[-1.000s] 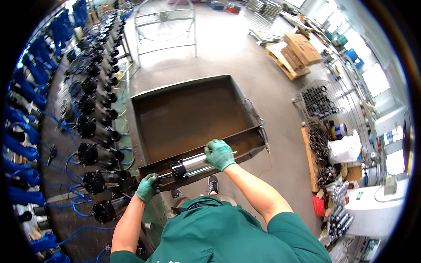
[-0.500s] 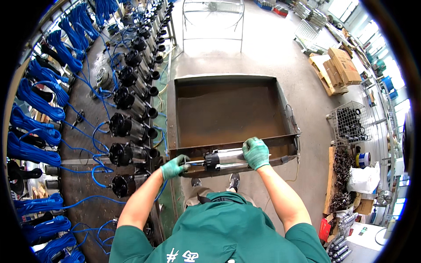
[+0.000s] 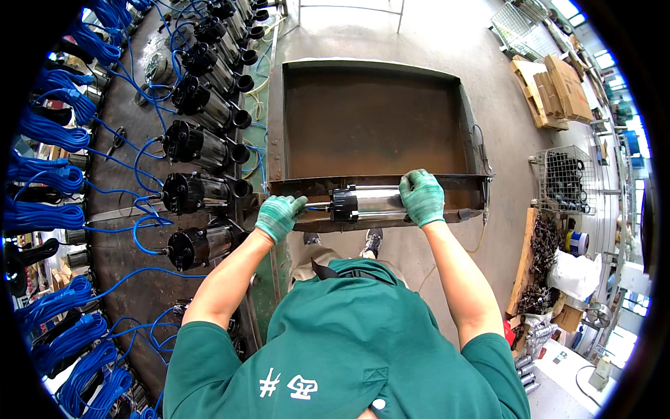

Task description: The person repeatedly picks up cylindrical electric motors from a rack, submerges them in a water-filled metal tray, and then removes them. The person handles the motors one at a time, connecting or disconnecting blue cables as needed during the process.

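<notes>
I hold a cylindrical pump [image 3: 366, 202] with a shiny steel body and a black end cap, lying level across the near rim of a large rusty metal tray [image 3: 373, 122]. My right hand [image 3: 422, 197], in a green glove, is wrapped around the steel end. My gloved left hand [image 3: 279, 215] grips the thin part sticking out of the black end. Both arms reach forward from my green shirt.
A round workbench on my left carries a row of similar black-and-steel pumps [image 3: 199, 192] with coils of blue cable [image 3: 42, 174] around its edge. Cardboard on a pallet [image 3: 555, 91], a wire basket [image 3: 569, 181] and a white bag [image 3: 576, 272] stand on the right.
The view has swung so that the tray sits more squarely ahead. Both hands keep the same hold on the pump at the tray's near rim.
</notes>
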A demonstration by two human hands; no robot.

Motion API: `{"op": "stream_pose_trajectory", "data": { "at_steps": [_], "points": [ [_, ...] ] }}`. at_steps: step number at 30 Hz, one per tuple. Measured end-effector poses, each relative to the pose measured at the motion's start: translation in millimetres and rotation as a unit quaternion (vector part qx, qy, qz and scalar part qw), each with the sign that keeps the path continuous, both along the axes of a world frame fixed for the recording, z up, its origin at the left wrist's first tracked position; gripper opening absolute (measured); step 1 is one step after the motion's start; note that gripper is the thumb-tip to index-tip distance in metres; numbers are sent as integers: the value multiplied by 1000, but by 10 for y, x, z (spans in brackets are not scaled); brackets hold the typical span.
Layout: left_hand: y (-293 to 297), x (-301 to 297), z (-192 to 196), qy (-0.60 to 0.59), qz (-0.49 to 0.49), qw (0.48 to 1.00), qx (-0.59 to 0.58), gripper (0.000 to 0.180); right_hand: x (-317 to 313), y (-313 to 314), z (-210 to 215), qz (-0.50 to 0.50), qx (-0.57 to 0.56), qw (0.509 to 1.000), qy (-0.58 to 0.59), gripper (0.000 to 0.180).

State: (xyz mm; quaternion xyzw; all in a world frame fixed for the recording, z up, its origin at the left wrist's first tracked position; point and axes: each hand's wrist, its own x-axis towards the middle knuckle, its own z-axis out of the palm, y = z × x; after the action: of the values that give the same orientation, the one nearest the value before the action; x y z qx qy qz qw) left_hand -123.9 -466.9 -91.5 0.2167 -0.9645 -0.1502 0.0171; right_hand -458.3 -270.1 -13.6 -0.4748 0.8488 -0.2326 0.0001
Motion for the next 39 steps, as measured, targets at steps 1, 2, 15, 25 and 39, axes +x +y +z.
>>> {"op": "stream_pose_trajectory", "data": {
  "at_steps": [1,2,15,25,39],
  "points": [
    [-13,1,1,14,7,999,42,35,-2,-5,1,0,-4,1000,0,14],
    [-50,-4,53,29,15,996,83,36,-10,-19,0,-1,1,1000,-4,14],
    [-48,11,14,85,192,800,562,17,-28,-36,-9,2,10,1000,-10,15],
    [-361,-157,232,-137,168,778,590,21,-45,4,3,11,19,1000,-2,15],
    [118,43,-356,188,145,955,179,35,-43,-5,73,15,43,999,-13,20]
  ]
}}
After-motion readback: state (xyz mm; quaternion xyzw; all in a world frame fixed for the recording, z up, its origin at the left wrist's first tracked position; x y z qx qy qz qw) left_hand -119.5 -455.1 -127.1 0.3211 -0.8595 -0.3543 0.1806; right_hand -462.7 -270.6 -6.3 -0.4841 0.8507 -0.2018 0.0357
